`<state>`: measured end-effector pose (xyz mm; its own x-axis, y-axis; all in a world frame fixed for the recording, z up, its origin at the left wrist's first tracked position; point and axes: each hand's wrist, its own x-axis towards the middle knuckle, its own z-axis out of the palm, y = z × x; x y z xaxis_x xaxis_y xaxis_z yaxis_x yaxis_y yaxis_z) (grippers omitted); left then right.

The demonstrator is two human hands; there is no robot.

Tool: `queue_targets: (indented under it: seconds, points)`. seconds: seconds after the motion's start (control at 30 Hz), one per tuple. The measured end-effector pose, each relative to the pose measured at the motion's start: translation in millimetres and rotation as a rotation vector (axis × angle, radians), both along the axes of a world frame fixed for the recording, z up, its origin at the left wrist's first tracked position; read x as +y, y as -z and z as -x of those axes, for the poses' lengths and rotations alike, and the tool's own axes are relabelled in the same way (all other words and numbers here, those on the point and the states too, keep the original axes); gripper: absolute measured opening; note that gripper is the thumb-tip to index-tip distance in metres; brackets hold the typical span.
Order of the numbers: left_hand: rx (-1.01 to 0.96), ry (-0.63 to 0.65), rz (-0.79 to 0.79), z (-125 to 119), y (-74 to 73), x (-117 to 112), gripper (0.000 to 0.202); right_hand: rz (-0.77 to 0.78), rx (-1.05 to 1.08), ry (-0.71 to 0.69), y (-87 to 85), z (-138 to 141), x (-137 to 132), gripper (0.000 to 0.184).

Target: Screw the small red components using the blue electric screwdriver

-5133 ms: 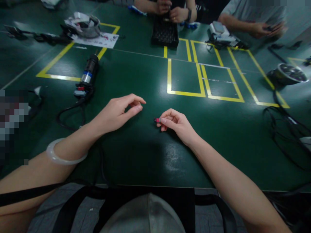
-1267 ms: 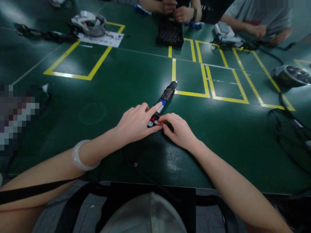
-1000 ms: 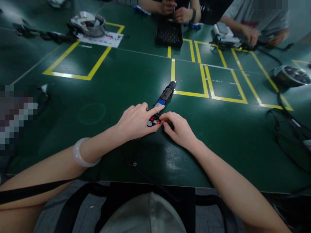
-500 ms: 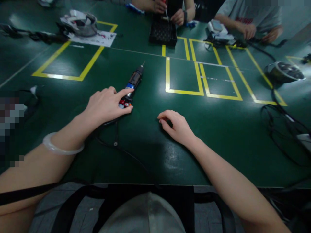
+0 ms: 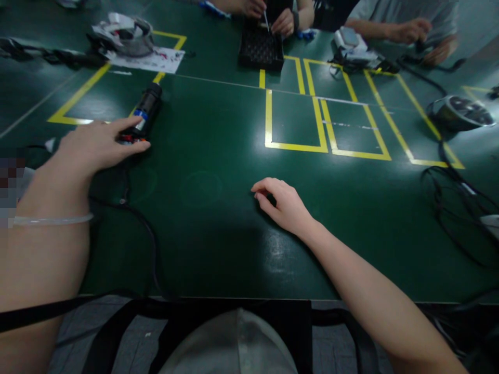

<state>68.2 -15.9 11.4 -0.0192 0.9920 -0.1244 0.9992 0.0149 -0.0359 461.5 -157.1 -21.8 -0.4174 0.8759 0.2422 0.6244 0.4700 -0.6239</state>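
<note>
One tool (image 5: 147,106), shifted leftward, left hand (image 5: 95,143) around it

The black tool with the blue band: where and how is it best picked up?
Probably by its long, roughly round barrel, just beyond the blue band, from above, thumb and fingers on opposite long sides. It lies lengthwise with this stretch uncovered, while the left hand partly hides the near end and its red parts.
</note>
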Motion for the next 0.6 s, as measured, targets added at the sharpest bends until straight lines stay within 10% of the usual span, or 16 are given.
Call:
queue_targets:
  seconds: [0.6]
  points:
    - [0.1, 0.044, -0.179, -27.6, -7.8, -24.2, 0.077, 0.024, -0.018, -0.006, -1.8, 1.7, 0.2, 0.014]
